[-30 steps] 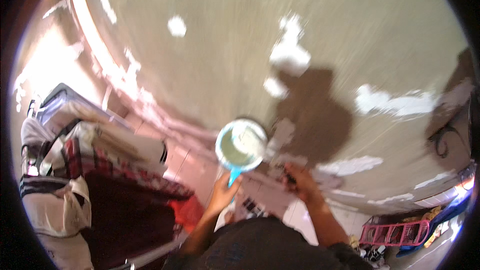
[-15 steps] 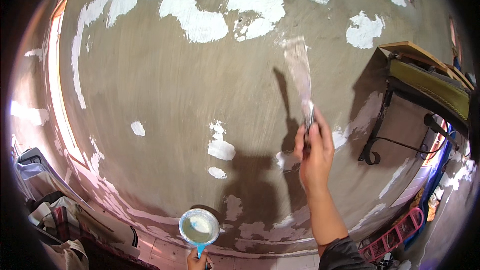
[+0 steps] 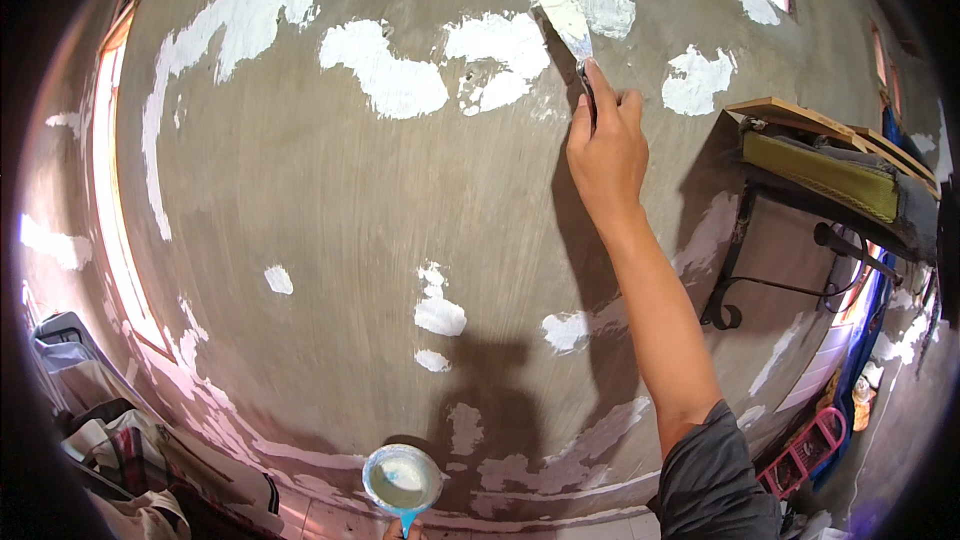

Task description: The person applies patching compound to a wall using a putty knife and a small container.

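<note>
My right hand point(image 3: 606, 147) is raised high against a grey plastered wall point(image 3: 330, 210) and grips a putty knife point(image 3: 570, 25). Its white-smeared blade lies flat on the wall by a white filler patch point(image 3: 600, 5). Several more white patches dot the wall, such as one point(image 3: 385, 75) to the left. At the bottom edge only the fingertips of my left hand point(image 3: 403, 532) show, holding a small round tub of white filler point(image 3: 401, 478) by its blue handle.
A wall-mounted shelf on a black iron bracket point(image 3: 740, 280) holds a green padded object point(image 3: 820, 170) at the right. A window frame point(image 3: 110, 190) runs down the left. Piled clothes and bags point(image 3: 110, 440) lie at lower left, a pink crate point(image 3: 805, 445) at lower right.
My right hand has risen from the tub at waist height up the wall with the putty knife. The view has tilted upward, so the tub has dropped to the bottom edge.
</note>
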A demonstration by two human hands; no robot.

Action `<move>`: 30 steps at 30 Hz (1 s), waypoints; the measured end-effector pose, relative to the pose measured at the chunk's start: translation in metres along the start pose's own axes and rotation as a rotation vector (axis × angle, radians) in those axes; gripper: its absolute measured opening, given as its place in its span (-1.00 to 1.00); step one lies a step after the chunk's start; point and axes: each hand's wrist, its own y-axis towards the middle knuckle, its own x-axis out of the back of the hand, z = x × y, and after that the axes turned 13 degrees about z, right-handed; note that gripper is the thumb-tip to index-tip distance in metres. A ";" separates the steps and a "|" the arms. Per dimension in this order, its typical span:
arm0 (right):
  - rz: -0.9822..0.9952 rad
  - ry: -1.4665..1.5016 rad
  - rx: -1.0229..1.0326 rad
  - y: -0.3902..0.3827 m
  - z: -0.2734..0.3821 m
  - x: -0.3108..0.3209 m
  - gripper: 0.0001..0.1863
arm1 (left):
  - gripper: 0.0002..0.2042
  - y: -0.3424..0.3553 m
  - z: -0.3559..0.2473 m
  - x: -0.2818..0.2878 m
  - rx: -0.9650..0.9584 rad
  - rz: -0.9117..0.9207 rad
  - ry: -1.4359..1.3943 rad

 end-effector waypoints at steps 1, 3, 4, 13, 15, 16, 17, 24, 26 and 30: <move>0.002 -0.018 -0.003 0.006 -0.002 -0.001 -0.57 | -0.77 0.000 0.002 0.003 -0.004 0.006 0.012; 0.005 -0.056 -0.009 0.015 -0.008 -0.004 -0.57 | -0.79 0.002 0.005 0.006 -0.017 0.017 0.032; 0.016 -0.066 -0.011 0.016 -0.011 -0.005 -0.58 | -0.80 0.000 0.002 0.004 -0.023 0.020 0.040; 0.025 0.065 0.024 -0.007 -0.009 -0.003 -0.58 | -0.82 -0.004 0.004 0.002 0.017 -0.017 0.055; 0.014 0.082 -0.007 0.007 -0.007 -0.003 -0.58 | -0.83 -0.003 0.003 0.003 0.055 -0.013 0.068; 0.004 0.058 0.013 0.013 -0.010 -0.005 -0.58 | -0.84 -0.003 0.000 0.002 0.093 -0.013 0.076; -0.006 0.035 0.033 0.020 -0.014 -0.006 -0.58 | -0.84 -0.002 -0.001 0.001 0.130 -0.014 0.084; 0.072 0.124 0.040 -0.011 -0.009 -0.017 -0.57 | -0.88 0.001 0.008 -0.001 0.008 0.001 0.036; 0.048 0.150 0.056 -0.010 -0.005 -0.014 -0.57 | -0.88 0.001 0.008 0.004 -0.022 0.043 0.065; -0.008 0.089 0.052 0.016 -0.007 -0.010 -0.58 | -0.88 0.004 0.007 0.004 0.014 0.011 0.043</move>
